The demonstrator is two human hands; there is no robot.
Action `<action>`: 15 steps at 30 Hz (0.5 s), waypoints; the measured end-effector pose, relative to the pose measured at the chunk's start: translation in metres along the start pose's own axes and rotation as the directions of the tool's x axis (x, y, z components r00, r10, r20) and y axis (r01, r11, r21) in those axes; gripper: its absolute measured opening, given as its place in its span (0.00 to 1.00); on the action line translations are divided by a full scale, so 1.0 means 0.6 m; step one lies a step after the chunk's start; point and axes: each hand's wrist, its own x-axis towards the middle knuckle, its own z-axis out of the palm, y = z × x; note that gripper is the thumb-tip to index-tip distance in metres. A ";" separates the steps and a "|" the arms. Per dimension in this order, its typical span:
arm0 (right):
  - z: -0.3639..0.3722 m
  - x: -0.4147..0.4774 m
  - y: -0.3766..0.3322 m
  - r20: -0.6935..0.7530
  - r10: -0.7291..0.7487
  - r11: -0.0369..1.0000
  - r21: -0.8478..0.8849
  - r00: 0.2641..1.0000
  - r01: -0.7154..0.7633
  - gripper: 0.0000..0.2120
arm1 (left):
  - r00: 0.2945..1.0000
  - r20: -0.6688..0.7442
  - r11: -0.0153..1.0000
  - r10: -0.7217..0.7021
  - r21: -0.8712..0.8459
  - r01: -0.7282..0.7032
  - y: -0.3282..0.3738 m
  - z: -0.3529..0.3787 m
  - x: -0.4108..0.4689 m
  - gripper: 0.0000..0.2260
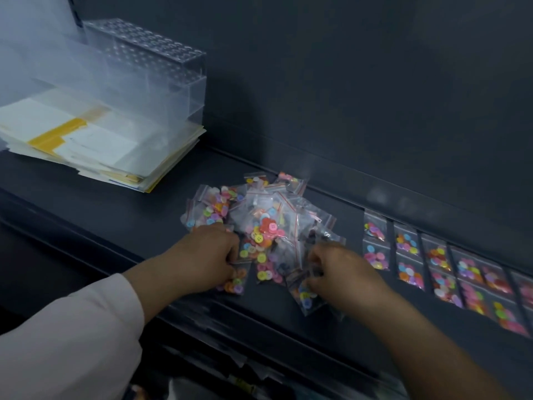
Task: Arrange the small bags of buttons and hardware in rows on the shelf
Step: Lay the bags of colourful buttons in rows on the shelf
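A loose pile of small clear zip bags (259, 220) filled with coloured buttons lies in the middle of the dark shelf (138, 215). My left hand (212, 255) has its fingers curled into the pile's near left edge, over a bag of orange and purple buttons (235, 281). At the pile's near right edge my right hand (337, 272) pinches a bag of blue and yellow buttons (305, 295). Further right, several bags of buttons (432, 264) lie flat in two neat rows that run to the frame's edge.
A stack of flat plastic-wrapped papers (95, 142) sits at the shelf's left. On it stands a clear acrylic holder (155, 70) with holes in its top. The shelf's dark back wall (346, 96) rises behind the pile. Below the front edge, a lower shelf holds blurred items (230, 356).
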 end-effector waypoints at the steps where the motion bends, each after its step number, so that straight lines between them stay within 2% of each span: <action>1: 0.002 -0.001 0.000 0.010 0.016 1.000 0.003 1.000 -0.016 0.11 | 1.000 -0.008 1.000 0.002 -0.020 -0.002 0.001 0.002 0.002 0.05; 3: 0.006 -0.003 -0.001 0.018 0.031 0.999 0.012 0.999 -0.032 0.11 | 0.999 -0.035 0.997 0.000 -0.077 -0.003 0.003 0.004 0.002 0.08; 7: 0.016 -0.006 -0.003 0.019 0.019 0.998 0.055 1.000 -0.020 0.03 | 0.994 -0.082 0.956 -0.065 -0.290 0.039 0.014 -0.004 0.000 0.08; 9: 0.020 -0.011 -0.001 -0.003 -0.003 0.997 0.077 1.000 0.003 0.04 | 0.990 -0.103 0.902 -0.095 -0.429 0.042 0.026 -0.010 0.002 0.08; 12: 0.023 -0.018 0.000 -0.027 -0.038 0.996 0.077 0.999 0.040 0.11 | 0.984 -0.110 0.777 -0.137 -0.629 0.038 0.047 -0.017 0.003 0.07; 15: 0.029 -0.023 -0.002 -0.016 -0.073 0.996 0.056 0.997 0.074 0.11 | 0.976 -0.144 0.735 -0.164 -0.678 0.024 0.064 -0.021 0.005 0.06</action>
